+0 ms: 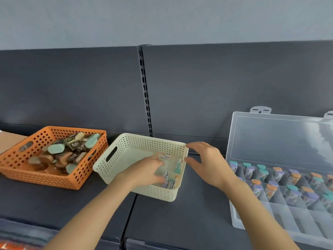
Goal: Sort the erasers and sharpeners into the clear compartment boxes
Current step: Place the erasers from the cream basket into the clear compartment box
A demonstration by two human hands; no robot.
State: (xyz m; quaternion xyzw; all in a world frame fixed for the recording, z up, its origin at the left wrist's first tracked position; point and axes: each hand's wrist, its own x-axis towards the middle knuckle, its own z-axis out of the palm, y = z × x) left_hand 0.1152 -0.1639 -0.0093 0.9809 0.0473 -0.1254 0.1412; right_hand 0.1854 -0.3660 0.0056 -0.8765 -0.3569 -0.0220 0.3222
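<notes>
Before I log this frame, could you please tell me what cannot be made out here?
Head view:
What the left hand holds in the cream basket, if anything: its own fingers hide it.
The eraser labels: too small, blurred.
The clear compartment box: cut off by right edge.

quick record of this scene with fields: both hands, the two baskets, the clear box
left hand: inside the cream basket, fingers down at the packaged items; grip unclear
right hand: open, fingers spread, at the cream basket's right rim; contact unclear
cream basket: centre, only a few packaged items left inside
orange basket: left of the cream basket, heaped with small mint, tan and brown pieces
clear compartment box: right, lid up, far compartments filled, near row looks empty
</notes>
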